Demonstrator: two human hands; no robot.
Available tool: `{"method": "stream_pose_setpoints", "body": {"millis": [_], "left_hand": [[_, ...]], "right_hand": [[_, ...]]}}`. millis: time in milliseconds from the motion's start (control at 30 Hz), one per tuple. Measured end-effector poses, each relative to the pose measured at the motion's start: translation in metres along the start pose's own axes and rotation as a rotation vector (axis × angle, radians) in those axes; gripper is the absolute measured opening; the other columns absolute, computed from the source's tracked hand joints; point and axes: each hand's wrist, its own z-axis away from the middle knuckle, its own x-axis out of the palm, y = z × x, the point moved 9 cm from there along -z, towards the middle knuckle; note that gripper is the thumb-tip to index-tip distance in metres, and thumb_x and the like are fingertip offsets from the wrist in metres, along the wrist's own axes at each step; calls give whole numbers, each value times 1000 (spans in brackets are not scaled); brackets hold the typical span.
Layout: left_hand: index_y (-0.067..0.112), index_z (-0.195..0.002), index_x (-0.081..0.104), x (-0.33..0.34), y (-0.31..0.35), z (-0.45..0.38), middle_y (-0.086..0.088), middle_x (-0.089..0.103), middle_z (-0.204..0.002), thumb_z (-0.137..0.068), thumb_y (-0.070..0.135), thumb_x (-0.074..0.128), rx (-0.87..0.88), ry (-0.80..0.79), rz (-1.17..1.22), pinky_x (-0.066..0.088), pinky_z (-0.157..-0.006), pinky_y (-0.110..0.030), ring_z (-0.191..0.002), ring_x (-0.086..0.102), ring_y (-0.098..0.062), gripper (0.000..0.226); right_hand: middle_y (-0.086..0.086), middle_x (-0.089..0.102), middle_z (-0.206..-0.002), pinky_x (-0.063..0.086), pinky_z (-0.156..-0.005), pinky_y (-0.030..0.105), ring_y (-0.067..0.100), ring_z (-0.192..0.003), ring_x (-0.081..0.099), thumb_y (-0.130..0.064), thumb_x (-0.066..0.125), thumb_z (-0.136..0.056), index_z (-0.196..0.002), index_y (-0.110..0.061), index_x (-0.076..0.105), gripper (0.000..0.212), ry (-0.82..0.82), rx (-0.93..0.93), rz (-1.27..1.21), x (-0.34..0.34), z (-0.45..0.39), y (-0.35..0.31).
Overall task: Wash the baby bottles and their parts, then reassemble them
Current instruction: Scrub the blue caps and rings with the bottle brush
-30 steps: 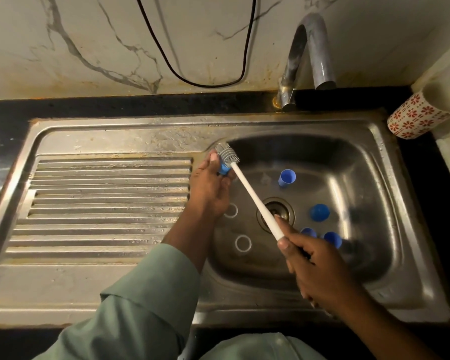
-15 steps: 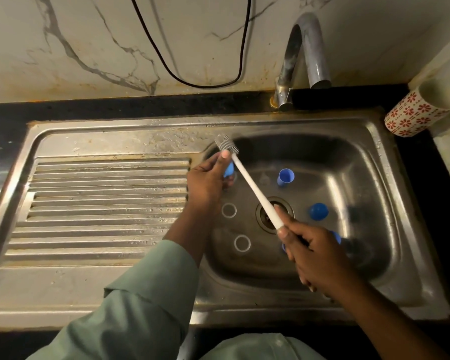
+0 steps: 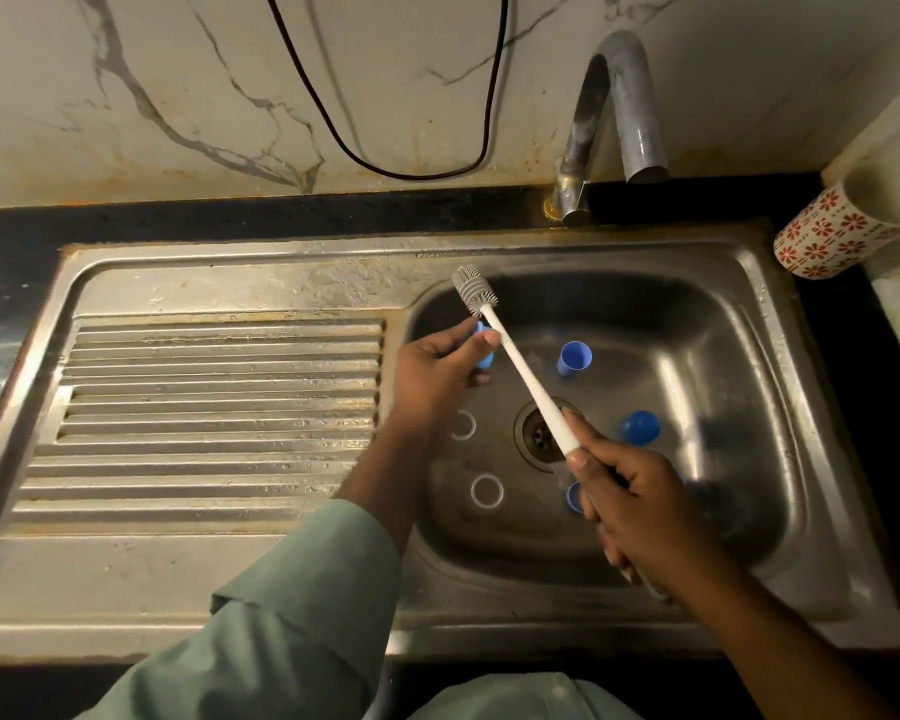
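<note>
Blue is the little bottle part [image 3: 484, 350] we pinch in our left hand [image 3: 437, 374], up at the far left side of the steel sink [image 3: 749, 314]. Our right hand [image 3: 640, 504] grips the white brush [image 3: 520, 368] by its handle, and the bristle end sticks up just past our left fingers. Between our hands lie two clear rings [image 3: 487, 491] and the drain [image 3: 541, 433]. More blue parts [image 3: 574, 358] sit beyond our right hand.
</note>
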Motion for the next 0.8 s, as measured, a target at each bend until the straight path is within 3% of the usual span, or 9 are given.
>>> {"method": "stream_pose_setpoints", "body": {"millis": [133, 267, 367, 433, 500, 567, 633, 733, 800], "left_hand": [[12, -124, 69, -11, 2, -7, -3, 76, -108, -89, 17, 72, -53, 26, 236, 61, -77, -29, -101, 73, -19, 36], [7, -124, 67, -2, 1, 1, -8, 74, -111, -92, 13, 68, -118, 6, 253, 60, -87, -35, -103, 72, -21, 33], [6, -110, 66, -15, 6, -2, -13, 70, -107, -95, 12, 65, -149, 135, 402, 62, -81, -33, -97, 70, -24, 17], [6, -106, 65, -16, 6, -1, -16, 67, -108, -96, 12, 64, -168, 186, 456, 62, -76, -30, -96, 68, -27, 12], [5, -111, 64, -18, -2, 3, -16, 67, -107, -96, 14, 65, -233, 303, 554, 61, -68, -28, -89, 68, -26, 17], [1, -123, 61, -21, -9, 5, -15, 67, -107, -98, 16, 63, -290, 419, 689, 59, -57, -26, -79, 69, -23, 29], [-2, -126, 57, -16, -9, 2, -19, 67, -113, -101, 20, 59, -310, 361, 719, 60, -62, -29, -87, 71, -26, 33], [0, -130, 53, -6, -10, 3, -22, 63, -122, -104, 22, 53, -330, 253, 664, 59, -75, -33, -106, 66, -32, 34], [-1, -132, 53, -7, -5, -1, -20, 64, -118, -106, 22, 49, -307, 232, 670, 58, -73, -31, -100, 66, -27, 35]], "right_hand": [[-3, 55, -56, 42, -36, 25, 9, -39, 44, -38, 52, -92, -112, -35, 62, 23, -20, 25, 9, 2, 8, 5], [-2, 52, -56, 41, -37, 25, 11, -39, 44, -34, 51, -96, -109, -60, 53, 30, -1, -13, 33, -1, 1, 2], [-5, 51, -53, 37, -35, 21, 5, -37, 42, -34, 52, -95, -107, -54, 61, 25, -1, -73, 103, 2, 10, 1], [-6, 54, -59, 38, -36, 28, 5, -44, 43, -31, 53, -94, -104, -52, 62, 25, 32, -140, 184, 3, 15, -2], [-5, 58, -69, 44, -44, 25, 6, -56, 50, -30, 53, -94, -107, -60, 51, 32, 24, -176, 292, 7, 16, -3], [-13, 61, -69, 41, -43, 16, 5, -54, 54, -31, 51, -95, -116, -60, 42, 37, -14, -194, 343, 12, 20, 0], [-14, 59, -61, 37, -42, 14, 5, -45, 49, -31, 51, -95, -120, -58, 43, 37, -13, -156, 292, 10, 20, 7], [-6, 56, -58, 40, -42, 25, 6, -44, 43, -32, 51, -96, -116, -51, 55, 28, 17, -85, 236, 3, 9, 13], [2, 54, -63, 43, -43, 24, 8, -46, 47, -33, 52, -95, -117, -53, 54, 30, 20, -113, 247, 4, 10, 7]]}}
